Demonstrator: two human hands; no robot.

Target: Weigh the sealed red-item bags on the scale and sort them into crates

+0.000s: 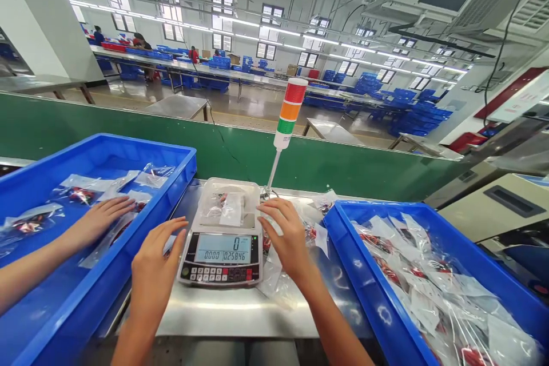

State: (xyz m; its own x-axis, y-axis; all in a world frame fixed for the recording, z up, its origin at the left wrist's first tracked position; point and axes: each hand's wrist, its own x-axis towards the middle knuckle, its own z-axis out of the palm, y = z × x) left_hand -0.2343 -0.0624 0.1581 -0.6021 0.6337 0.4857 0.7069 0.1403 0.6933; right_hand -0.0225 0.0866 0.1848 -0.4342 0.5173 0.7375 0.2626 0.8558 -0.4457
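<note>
Head view: the person's left hand rests just beside the left edge of a digital counting scale, while the right hand sits at its right side, fingertips close to the pan. Each grip stands open, fingers spread apart and clamped on nothing. A clear plastic bag with a white label and a red part inside lies in a transparent tub on the scale's pan, and the display's upper reading shows zero. More sealed bags lie loose on the steel bench just right of the scale, and others fill the blue plastic tray at right. A second blue tray stands at left, where another person's hand reaches in over the bags from the left edge. A stack light rises behind the scale.
</note>
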